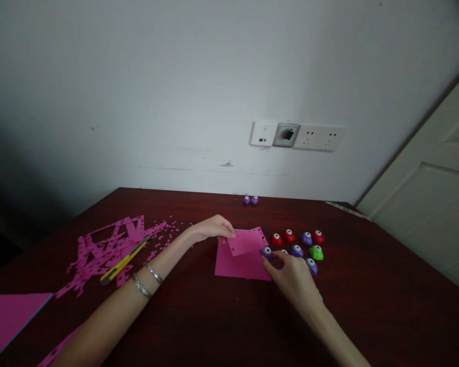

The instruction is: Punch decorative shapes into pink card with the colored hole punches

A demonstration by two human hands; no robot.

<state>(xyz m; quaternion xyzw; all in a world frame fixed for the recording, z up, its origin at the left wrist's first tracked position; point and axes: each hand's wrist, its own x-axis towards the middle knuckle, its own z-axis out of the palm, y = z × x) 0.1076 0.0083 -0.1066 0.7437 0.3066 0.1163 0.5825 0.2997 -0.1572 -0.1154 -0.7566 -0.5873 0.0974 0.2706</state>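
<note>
My left hand (219, 228) pinches the corner of a small pink card (247, 241), which has punched shapes along its right and lower edges. Beneath it a larger pink sheet (233, 267) lies on the table. Between the thumb and fingers of my right hand (292, 275) is a purple craft punch (266, 253), close to the card's right edge; whether it touches the card I cannot tell. Right of the sheet stand several more punches, among them a red punch (317, 236), a green punch (316, 253) and a purple punch (306, 238). My right hand partly hides some of them.
Cut pink paper strips (95, 255) pile up on the left, with a yellow utility knife (124, 261) over them and small punched bits (164, 237) alongside. Two purple punches (250, 200) stand at the table's back edge. A pink sheet stack (13, 323) lies front left.
</note>
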